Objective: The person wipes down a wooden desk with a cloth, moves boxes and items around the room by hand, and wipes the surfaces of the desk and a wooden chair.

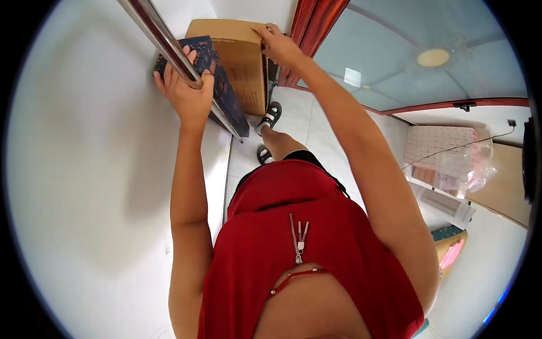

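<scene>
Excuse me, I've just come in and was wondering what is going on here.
A person in a red sleeveless top has both hands at things standing by a white wall. The right hand is at the top edge of a tall brown cardboard box. The left hand is at a dark blue, patterned, box-like item beside it, with a shiny metal pole crossing that hand; which one it grips is unclear.

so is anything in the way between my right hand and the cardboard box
Nothing visible is: the right hand is at the upper corner of the cardboard box. The dark patterned box is on its left, and the metal pole crosses over the left hand.
</scene>
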